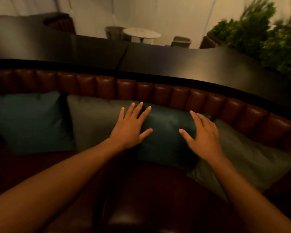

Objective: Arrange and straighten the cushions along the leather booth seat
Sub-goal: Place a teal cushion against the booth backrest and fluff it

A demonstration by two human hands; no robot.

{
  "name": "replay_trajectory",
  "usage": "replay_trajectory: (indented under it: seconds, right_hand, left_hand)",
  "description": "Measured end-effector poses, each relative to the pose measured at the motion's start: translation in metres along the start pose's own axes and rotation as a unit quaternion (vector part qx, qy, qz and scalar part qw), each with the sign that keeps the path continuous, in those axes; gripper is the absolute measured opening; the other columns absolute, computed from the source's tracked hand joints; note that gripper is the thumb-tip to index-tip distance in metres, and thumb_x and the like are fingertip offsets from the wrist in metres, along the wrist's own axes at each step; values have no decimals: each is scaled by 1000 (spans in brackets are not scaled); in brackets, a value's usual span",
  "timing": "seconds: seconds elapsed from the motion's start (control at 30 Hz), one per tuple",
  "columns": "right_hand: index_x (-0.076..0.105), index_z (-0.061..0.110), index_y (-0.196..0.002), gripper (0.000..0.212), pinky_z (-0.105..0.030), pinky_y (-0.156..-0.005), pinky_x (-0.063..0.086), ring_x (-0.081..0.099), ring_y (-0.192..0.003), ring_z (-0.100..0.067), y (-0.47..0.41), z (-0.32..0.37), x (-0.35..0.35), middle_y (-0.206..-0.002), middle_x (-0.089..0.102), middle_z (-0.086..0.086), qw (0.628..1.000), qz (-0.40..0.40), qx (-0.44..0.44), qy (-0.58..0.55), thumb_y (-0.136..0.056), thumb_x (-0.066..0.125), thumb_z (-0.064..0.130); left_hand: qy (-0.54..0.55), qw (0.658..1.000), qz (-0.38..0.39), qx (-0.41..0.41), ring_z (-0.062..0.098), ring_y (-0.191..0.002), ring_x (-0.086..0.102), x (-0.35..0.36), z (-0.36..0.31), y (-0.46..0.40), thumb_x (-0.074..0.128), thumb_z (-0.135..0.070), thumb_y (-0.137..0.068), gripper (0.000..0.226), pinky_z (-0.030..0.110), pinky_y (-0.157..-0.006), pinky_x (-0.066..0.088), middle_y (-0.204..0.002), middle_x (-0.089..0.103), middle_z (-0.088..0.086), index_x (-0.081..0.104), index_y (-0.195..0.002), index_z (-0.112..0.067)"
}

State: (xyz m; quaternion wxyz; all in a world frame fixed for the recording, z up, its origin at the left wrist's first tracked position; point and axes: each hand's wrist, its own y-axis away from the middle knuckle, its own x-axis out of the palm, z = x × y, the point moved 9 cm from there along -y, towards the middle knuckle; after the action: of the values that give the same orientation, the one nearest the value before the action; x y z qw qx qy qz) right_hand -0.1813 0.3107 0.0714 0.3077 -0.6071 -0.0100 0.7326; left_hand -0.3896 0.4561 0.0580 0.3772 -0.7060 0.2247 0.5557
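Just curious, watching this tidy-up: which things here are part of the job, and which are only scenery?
Job: middle teal cushion under left hand and right hand; left teal cushion; grey cushions; booth.
Scenery: round table, chairs, plants, ledge.

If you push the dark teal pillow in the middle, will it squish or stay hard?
The dark teal fabric cushion will probably squish: its surface looks puffy and dimpled. It likely weighs little for its size. The open left hand and right hand lie at its two sides. It probably won't roll, since it leans on the tufted brown leather backrest.
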Motion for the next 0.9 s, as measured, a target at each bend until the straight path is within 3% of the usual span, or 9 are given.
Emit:
replay_trajectory:
  seconds: [0.17,0.37,0.9]
  right_hand:
    - [34,22,-158,80,-52,-117,33,40,-141,-32,-30,124,4,-155,44,-13,997,-7,-68,-46,-92,55,64]
    - [30,24,-159,80,-51,-118,33,35,-144,-33,-65,225,13,-159,37,-12,988,12,-125,-88,-94,57,62]
    - [22,25,-161,83,-50,-122,26,25,-151,-29,-134,375,135,-164,29,-10,960,115,-218,-131,-95,53,65]
  left_hand:
    - [-8,998,0,-65,32,-159,3,-46,86,45,36,-68,-98,82,58,-125,11,-172,6,8,6,-164,-29]
    - [-2,990,-20,-137,33,-158,8,-80,174,83,32,-70,-97,82,59,-125,14,-171,12,10,11,-164,-27]
    - [-26,956,-34,-291,36,-157,10,-85,340,127,32,-69,-98,80,60,-125,14,-171,12,11,11,-164,-28]
